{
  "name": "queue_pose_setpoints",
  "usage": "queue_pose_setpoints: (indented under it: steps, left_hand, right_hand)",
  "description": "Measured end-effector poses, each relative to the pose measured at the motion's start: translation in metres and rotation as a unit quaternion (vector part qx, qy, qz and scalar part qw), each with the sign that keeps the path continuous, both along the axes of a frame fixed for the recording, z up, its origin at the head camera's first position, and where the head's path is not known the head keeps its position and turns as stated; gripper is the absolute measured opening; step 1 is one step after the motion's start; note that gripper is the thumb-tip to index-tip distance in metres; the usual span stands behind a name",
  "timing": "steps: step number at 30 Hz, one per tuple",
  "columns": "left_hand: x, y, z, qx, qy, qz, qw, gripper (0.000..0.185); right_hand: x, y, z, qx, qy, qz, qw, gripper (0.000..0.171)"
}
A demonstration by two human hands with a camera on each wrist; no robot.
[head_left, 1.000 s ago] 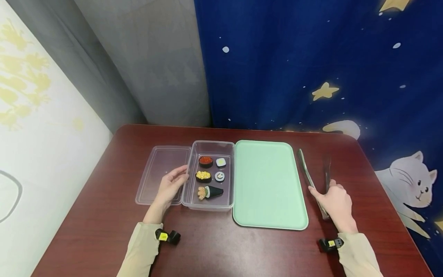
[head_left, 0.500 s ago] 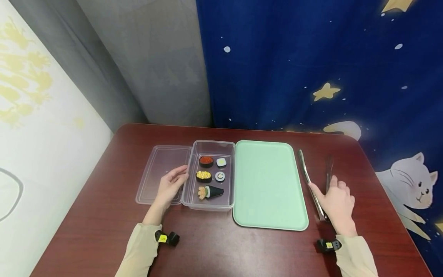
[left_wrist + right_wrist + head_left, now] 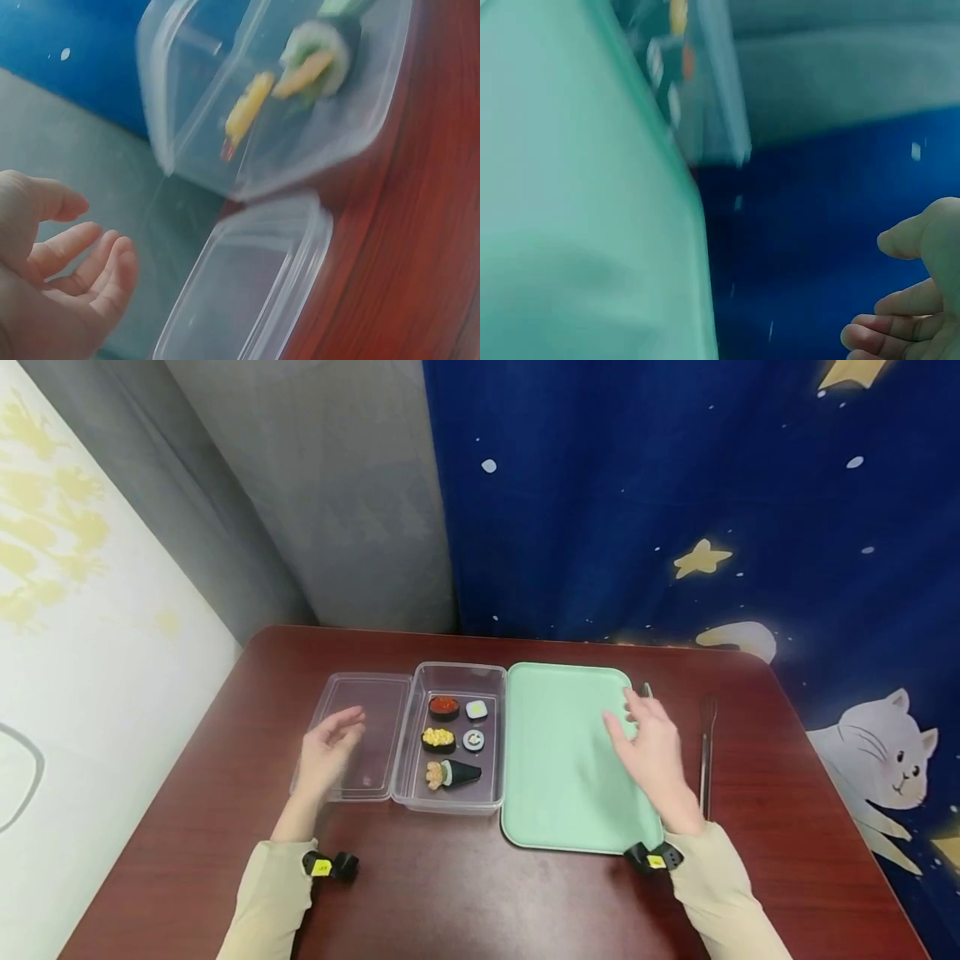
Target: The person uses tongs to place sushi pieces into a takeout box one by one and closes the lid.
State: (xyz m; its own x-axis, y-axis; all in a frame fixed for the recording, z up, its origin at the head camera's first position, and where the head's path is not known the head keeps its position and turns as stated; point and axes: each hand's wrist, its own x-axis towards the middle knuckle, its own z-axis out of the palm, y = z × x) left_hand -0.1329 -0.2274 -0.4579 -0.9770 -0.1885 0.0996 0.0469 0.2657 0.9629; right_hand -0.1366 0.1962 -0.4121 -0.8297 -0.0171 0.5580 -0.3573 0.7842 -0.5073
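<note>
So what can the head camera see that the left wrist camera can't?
Only the head view shows the mint green tray, the tongs beside it, the right hand above the tray's right edge, and all five toy sushi pieces. Only the left wrist view shows the left hand's relaxed fingers from close up, holding nothing. Both show the left hand, the clear lid, the clear container and the hand roll.

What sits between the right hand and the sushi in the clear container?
Nothing visible. The right hand hovers open above the green tray, and only bare tray separates it from the lidless container holding the sushi.
</note>
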Motion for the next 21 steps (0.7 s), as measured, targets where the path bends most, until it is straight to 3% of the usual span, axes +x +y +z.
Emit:
queue_pose_setpoints:
  steps: [8,14,17,21]
  left_hand:
    - [0.0,-0.042,-0.004,-0.094,-0.033,0.034,0.9945,0.034]
    - [0.001,-0.068,-0.003,-0.161,-0.09,0.064,0.9809,0.039]
    - [0.0,-0.076,-0.004,-0.185,-0.094,0.074,0.9755,0.039]
    - [-0.002,-0.082,-0.007,-0.213,-0.099,0.082,0.9686,0.037]
  right_hand:
    - [-0.019,-0.078,0.022,-0.025,0.01,0.142,0.99,0.041]
    - [-0.027,-0.136,0.033,-0.017,0.015,0.225,0.974,0.041]
    - [-0.029,-0.164,0.037,-0.011,-0.005,0.25,0.968,0.043]
    - [-0.029,-0.2,0.037,-0.019,-0.077,0.272,0.959,0.044]
